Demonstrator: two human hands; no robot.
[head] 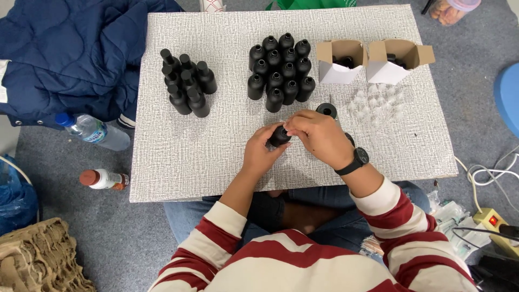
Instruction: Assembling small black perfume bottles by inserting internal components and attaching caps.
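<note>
Mostly hidden: black bottle (280, 136) between hands.

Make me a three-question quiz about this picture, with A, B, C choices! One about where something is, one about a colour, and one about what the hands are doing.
1. Where are the two small white boxes?
A. at the board's far right
B. on the floor
C. on the person's lap

2. What colour are the little bottles on the board?
A. white
B. black
C. green

3. What are the hands doing?
A. resting flat
B. both holding one bottle
C. waving in the air

Answers: 1 A, the boxes stand open beside the capless bottle group. 2 B, every bottle is matte black. 3 B, the left hand grips the black bottle while the right hand pinches its top.
</note>
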